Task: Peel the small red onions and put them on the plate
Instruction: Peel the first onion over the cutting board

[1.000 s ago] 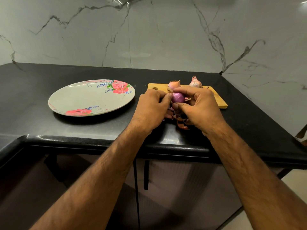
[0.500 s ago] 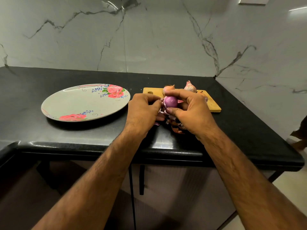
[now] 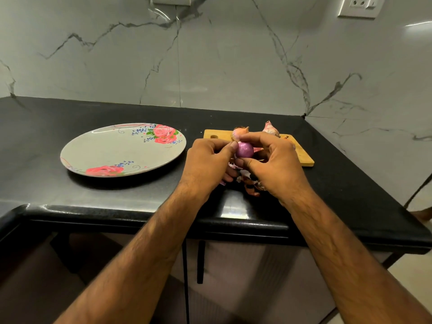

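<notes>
Hardly anything shifts: left hand (image 3: 208, 164) and right hand (image 3: 275, 167) keep pinching the purple onion (image 3: 244, 150) at frame centre, above the surface (image 3: 140, 192), skin scraps (image 3: 250, 183) dangling. Peeling looks nearly done; next, strip remnants, carry it left to plate (image 3: 98, 150).

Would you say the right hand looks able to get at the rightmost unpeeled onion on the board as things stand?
Probably yes, once freed: the right hand pinches the peeled onion, but the rightmost unpeeled onion sits just beyond it on the cutting board, nothing between.
</notes>
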